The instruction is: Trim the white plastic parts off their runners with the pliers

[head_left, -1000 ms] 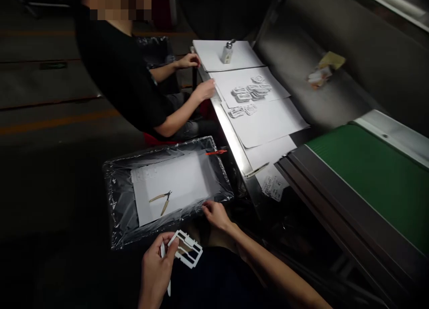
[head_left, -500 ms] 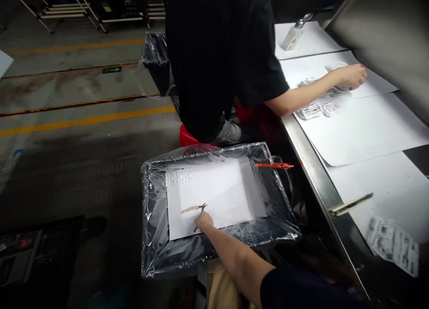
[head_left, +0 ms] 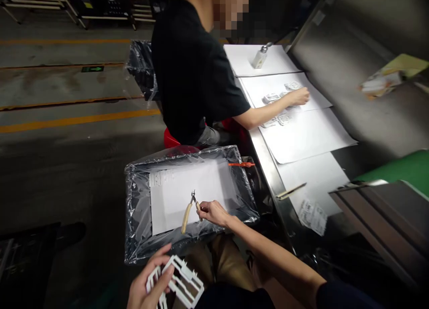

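Observation:
My right hand grips one handle of a pair of cutting pliers. The pliers have pale yellow handles that stand spread apart, and their jaws point away from me. They are held above a white sheet in a bin lined with clear plastic. Near me, at the bottom of the view, my left hand holds white plastic frames with slots and thin bars. The thumb presses on top of them. Small strips lie in rows at the sheet's far left corner.
A person in a black shirt sits ahead, one hand over white parts on the paper-covered metal bench. A yellowish cutter-like tool, a bundle of white parts and a bottle are there too. An orange tool lies on the bin's rim.
My right hand has raised the pliers off the sheet, and they now point away from me. My left hand has come into view with the white frames. The view has shifted rightward.

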### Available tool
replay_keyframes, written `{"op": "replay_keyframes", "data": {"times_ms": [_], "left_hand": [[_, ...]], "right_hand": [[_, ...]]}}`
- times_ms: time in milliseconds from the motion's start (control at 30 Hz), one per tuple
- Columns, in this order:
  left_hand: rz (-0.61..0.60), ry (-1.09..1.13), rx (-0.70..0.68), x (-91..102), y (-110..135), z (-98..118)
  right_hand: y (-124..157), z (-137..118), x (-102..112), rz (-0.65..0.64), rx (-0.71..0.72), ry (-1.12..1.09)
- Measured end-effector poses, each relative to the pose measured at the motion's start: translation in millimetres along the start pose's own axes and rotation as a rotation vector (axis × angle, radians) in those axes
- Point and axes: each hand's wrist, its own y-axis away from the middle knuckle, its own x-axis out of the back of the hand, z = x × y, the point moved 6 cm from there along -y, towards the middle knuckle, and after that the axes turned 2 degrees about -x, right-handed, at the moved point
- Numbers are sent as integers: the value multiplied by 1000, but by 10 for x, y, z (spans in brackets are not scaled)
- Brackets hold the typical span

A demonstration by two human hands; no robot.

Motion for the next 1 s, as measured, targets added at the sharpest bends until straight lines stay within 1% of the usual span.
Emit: {"op": "replay_keyframes", "data": {"times_ms": [33, 100, 167, 200, 267, 367, 433, 533, 567, 633, 700, 800, 900, 933, 1000], "left_hand": [[-100, 7, -32, -130, -27, 167], [-340, -32, -94, -461, -27, 478], [-566, -97, -136, -827, 53, 700], [-660, -130, -143, -1002, 113, 769], [-801, -181, -137, -1315, 250, 840], [-969, -214, -135, -1696, 477, 877], [-1080, -230, -116, -1906, 632, 878], [-1217, -271, -72, -2173, 836, 855], [-1251, -292, -74, -2252, 893, 848], [-1299, -343, -109, -2398, 993, 840], [-1313, -389, -171, -2525, 1074, 846], [-1302, -451, -259, -2660, 1175, 866], [-1264, -503, -368, -2685, 1234, 913], [-1224, -522, -429, -2660, 1229, 946], [-1096, -609, -558, -2565, 1182, 1022]], "right_hand": [[228, -43, 167, 15, 42, 11], [689, -96, 440, 52, 94, 24], [1123, -111, 625, 107, 108, 13], [1322, -104, 684, 143, 100, -1], [1675, -60, 752, 244, 58, -48], [2109, 58, 770, 440, -48, -137], [2350, 151, 760, 568, -127, -194], [2664, 286, 750, 725, -235, -262], [2755, 330, 748, 762, -258, -313], [2898, 411, 718, 777, -264, -509], [2989, 450, 668, 741, -207, -779], [3040, 423, 583, 650, -97, -1120], [3017, 395, 496, 580, -69, -1421], [3012, 403, 479, 584, -80, -1489], [3026, 435, 478, 635, -97, -1537]]}}
